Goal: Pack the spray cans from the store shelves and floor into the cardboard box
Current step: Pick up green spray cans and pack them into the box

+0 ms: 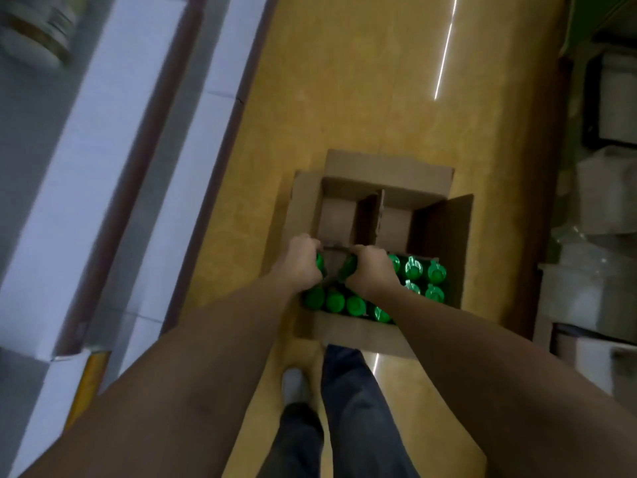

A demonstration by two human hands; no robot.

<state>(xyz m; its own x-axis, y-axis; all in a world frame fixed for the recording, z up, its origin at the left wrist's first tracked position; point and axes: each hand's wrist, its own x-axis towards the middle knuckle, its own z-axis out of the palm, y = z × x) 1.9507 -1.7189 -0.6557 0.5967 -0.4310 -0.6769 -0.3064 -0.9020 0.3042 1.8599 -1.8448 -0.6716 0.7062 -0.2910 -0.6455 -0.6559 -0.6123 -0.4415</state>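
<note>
An open cardboard box (444, 229) stands on the yellow floor in front of me, split by a cardboard divider (380, 215). Several green-capped spray cans (415, 269) stand upright in its near half; the far compartments show bare cardboard. My left hand (299, 262) is closed around a green can (320, 263) at the box's left side. Beside it, my right hand (370, 270) grips another green can (348, 265). Both held cans are over the near left part of the box.
White shelf edges (113, 160) run along the left of the aisle, with a jar (38, 29) up on a shelf. White boxes and containers (599, 305) line the right side. My legs and a shoe (293, 384) are just behind the box.
</note>
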